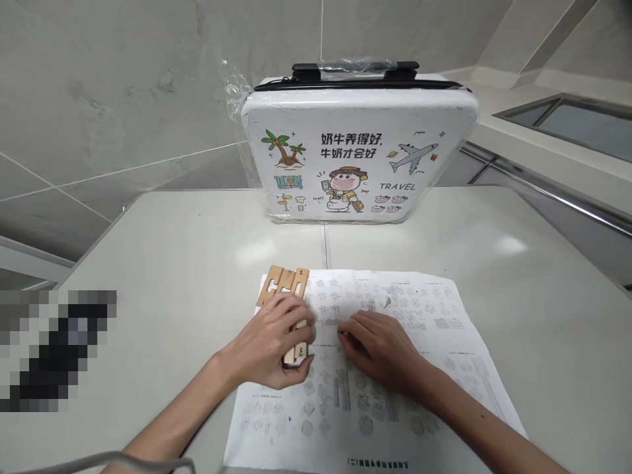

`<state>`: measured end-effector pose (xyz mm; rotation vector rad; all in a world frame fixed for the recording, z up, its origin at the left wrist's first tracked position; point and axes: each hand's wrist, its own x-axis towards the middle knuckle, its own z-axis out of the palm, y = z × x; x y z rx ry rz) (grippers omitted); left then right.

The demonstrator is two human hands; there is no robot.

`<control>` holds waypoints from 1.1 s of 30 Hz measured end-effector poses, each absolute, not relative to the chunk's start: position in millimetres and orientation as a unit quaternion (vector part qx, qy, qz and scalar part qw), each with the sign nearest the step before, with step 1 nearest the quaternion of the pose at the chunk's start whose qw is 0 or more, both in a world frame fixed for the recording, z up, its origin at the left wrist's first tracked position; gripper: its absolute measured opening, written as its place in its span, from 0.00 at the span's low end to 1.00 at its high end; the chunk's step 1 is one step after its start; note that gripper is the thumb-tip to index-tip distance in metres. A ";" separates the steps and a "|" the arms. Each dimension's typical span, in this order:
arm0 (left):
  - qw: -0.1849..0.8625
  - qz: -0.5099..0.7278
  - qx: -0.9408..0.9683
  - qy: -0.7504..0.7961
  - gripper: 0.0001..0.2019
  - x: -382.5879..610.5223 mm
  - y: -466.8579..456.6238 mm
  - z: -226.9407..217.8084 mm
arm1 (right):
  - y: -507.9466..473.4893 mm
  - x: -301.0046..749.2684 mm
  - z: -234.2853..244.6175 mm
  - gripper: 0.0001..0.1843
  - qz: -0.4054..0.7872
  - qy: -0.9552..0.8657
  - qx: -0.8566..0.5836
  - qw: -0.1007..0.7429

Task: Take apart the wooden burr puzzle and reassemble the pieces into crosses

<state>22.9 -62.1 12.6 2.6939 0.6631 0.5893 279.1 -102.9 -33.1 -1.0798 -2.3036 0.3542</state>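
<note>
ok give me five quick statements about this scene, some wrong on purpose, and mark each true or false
1. The left hand holds wooden pieces.
True.

2. The right hand grips a pen.
False: no pen shows in it; it is over the printed sheet.

3. The case stands on the table, beyond the sheet.
True.

4. The front of the case is plain, with no pictures.
False: it bears palm trees, a plane, a cartoon cow and lettering.

5. A number 2 is marked on the wood that shows past the left hand.
True.
</note>
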 end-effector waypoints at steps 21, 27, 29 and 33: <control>0.314 0.448 0.553 0.629 0.11 -23.4 -0.3 -11.8 | -99.0 279.9 -35.8 0.08 0.199 -0.836 -0.405 0.314; 0.321 0.427 0.562 0.632 0.11 -17.3 -4.9 -6.2 | -97.3 279.9 -34.6 0.08 0.219 -0.829 -0.412 0.309; 0.319 0.424 0.561 0.635 0.11 -16.8 -4.9 -5.0 | -97.0 279.7 -34.1 0.08 0.220 -0.828 -0.413 0.310; 0.318 0.421 0.562 0.636 0.12 -16.0 -4.7 -4.1 | -96.8 279.4 -33.3 0.08 0.222 -0.826 -0.413 0.313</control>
